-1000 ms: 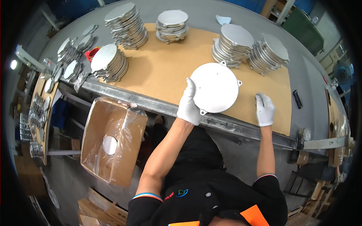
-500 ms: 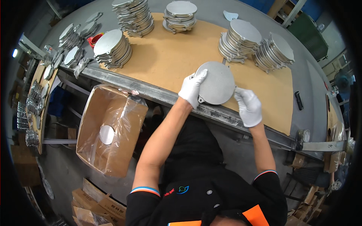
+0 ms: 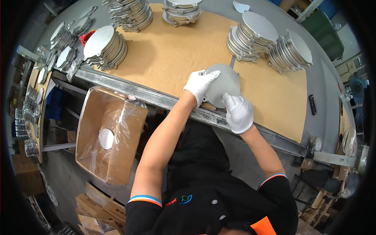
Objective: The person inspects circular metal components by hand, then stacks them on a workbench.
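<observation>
Plate (image 3: 224, 84), round and grey, is held above the near edge of the bench (image 3: 156, 100). The left hand (image 3: 198, 84) is clamped on its left rim, with thumb across the face. The right hand (image 3: 238, 112), a moment ago beside the right rim, has come over the lower right of the face, fingers drawn together; whether they grip something, I cannot tell. Both hands seem now occupied with one piece. Its flat face looks toward the person; being round, it has no long axis.
</observation>
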`<control>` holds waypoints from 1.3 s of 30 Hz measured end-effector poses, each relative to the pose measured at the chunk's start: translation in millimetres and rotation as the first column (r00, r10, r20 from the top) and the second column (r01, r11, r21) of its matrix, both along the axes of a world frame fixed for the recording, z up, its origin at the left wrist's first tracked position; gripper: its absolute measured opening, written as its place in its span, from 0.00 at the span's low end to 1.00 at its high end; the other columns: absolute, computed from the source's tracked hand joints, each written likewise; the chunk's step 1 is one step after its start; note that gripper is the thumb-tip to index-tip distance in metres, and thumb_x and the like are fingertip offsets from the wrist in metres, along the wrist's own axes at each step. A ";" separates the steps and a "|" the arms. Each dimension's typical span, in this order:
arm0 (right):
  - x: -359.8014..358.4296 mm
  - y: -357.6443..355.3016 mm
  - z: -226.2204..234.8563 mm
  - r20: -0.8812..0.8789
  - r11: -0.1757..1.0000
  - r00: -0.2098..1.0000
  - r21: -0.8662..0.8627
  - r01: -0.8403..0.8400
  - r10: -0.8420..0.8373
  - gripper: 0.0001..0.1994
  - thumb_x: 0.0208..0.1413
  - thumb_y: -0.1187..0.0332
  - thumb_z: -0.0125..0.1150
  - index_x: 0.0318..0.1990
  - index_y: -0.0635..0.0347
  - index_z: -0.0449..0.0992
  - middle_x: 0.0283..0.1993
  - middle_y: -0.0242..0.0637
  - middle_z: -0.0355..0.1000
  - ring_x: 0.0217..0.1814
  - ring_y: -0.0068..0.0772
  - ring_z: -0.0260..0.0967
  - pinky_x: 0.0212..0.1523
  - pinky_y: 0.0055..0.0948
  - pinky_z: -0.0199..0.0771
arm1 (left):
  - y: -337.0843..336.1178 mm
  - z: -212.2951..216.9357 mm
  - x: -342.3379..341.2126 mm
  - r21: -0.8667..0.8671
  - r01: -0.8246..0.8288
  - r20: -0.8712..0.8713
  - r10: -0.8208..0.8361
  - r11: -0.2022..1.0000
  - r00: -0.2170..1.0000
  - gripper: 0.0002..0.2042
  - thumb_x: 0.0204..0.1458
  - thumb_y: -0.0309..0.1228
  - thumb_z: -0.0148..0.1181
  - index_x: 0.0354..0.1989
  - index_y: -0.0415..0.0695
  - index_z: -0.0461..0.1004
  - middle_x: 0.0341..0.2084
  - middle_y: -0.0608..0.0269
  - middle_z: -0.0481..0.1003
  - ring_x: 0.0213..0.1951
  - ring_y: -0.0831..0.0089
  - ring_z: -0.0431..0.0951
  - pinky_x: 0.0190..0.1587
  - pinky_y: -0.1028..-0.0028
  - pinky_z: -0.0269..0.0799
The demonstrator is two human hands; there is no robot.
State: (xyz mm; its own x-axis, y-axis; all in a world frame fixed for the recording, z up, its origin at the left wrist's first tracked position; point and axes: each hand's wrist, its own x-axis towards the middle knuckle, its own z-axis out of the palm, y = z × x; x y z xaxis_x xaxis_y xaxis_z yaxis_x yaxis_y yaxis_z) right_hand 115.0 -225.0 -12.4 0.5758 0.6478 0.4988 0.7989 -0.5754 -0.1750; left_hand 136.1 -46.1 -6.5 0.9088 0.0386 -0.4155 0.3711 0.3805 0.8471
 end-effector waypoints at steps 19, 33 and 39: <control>-9.7 15.4 -1.6 0.063 0.987 0.985 0.016 0.162 -0.163 0.05 0.43 0.76 0.55 0.30 0.56 0.69 0.22 0.37 0.63 0.24 0.41 0.65 0.25 0.39 0.65 | -1.5 7.3 -3.6 -0.048 -0.068 -0.062 0.065 0.997 0.996 0.19 0.50 0.35 0.61 0.45 0.33 0.71 0.36 0.55 0.75 0.35 0.70 0.76 0.35 0.71 0.74; -13.3 19.7 -0.9 0.100 0.974 0.970 -0.017 0.226 -0.223 0.09 0.38 0.78 0.54 0.31 0.57 0.70 0.21 0.36 0.64 0.23 0.42 0.65 0.23 0.39 0.64 | -4.1 -5.2 0.0 0.032 -0.072 0.010 0.072 0.997 0.997 0.18 0.49 0.35 0.61 0.44 0.34 0.72 0.36 0.55 0.75 0.34 0.69 0.76 0.32 0.69 0.74; -30.0 15.7 -1.8 -0.010 0.970 0.973 -0.077 0.229 -0.231 0.08 0.39 0.78 0.54 0.30 0.57 0.70 0.22 0.37 0.64 0.24 0.42 0.65 0.25 0.39 0.64 | -0.4 -2.3 1.2 0.007 -0.082 -0.045 0.082 0.997 0.996 0.18 0.49 0.35 0.61 0.44 0.34 0.72 0.35 0.56 0.75 0.34 0.70 0.75 0.34 0.69 0.74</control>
